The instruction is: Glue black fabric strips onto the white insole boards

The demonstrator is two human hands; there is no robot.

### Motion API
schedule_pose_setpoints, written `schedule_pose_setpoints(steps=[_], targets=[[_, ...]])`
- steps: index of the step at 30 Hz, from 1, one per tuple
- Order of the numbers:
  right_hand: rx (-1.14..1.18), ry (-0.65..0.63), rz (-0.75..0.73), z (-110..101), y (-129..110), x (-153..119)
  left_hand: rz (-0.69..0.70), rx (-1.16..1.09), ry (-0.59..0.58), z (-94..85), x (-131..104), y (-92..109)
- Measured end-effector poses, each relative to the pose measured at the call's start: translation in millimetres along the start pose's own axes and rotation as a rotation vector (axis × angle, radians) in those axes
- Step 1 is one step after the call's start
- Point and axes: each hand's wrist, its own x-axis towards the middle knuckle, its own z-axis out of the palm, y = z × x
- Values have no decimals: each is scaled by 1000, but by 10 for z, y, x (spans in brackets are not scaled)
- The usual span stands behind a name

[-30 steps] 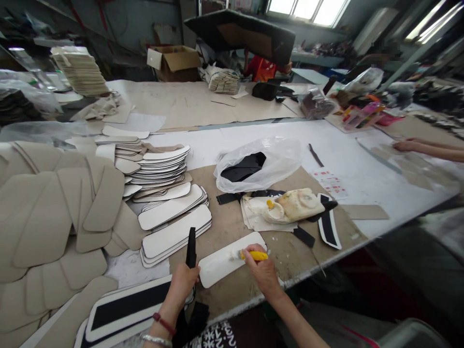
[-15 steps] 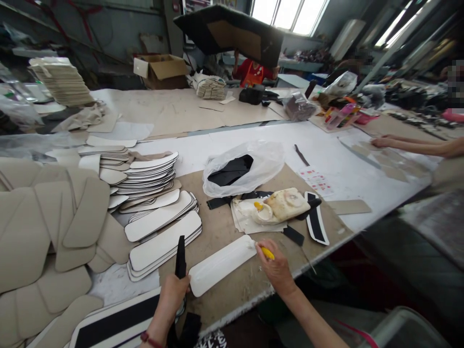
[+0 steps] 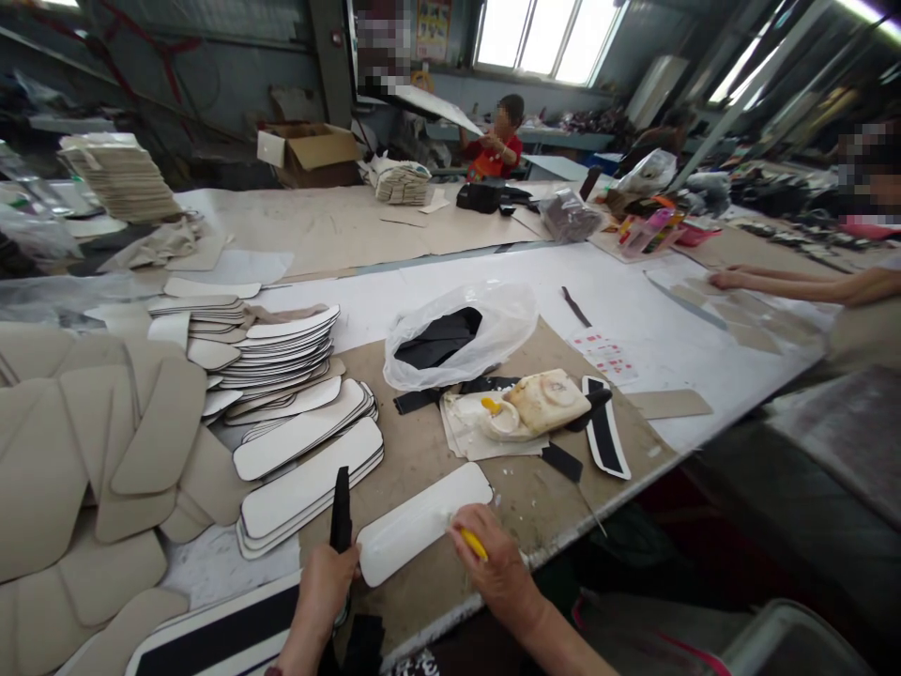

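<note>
Here, the right hand [image 3: 493,568] grips a yellow-handled brush [image 3: 473,544], fingers closed round it, spreading glue over a white panel [image 3: 422,521] lying flat on the counter [image 3: 654,310]. The left hand [image 3: 325,582] pinches a black strip [image 3: 341,507] upright beside the panel's near end. Judged next: laying the strip squarely onto the coated face.

- Your left hand [image 3: 322,587] covers the lower end of the black strip [image 3: 341,507]; your forearm runs off the bottom edge.
- Your right hand [image 3: 494,563] hides most of the yellow tool [image 3: 473,544], so its working tip cannot be seen.
- The black-striped panel [image 3: 225,631] is cut off at the bottom edge.
- The contents of the plastic bag [image 3: 485,333] are dark and indistinct.
- A co-worker's arm [image 3: 788,284] exits the right edge.
</note>
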Motion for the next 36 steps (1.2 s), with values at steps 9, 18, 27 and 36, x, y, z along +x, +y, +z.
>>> schedule_pose_setpoints(steps=[9, 18, 27, 36], targets=[[285, -3, 246, -307, -28, 298, 187, -212, 53, -293, -574, 441], [902, -491, 347, -68, -548, 650, 160, -645, -421, -245, -995, 794], [623, -300, 239, -121, -545, 686, 172, -655, -433, -128, -974, 633], [1071, -510, 469, -43, -638, 481, 155, -752, -386, -86, -983, 572]])
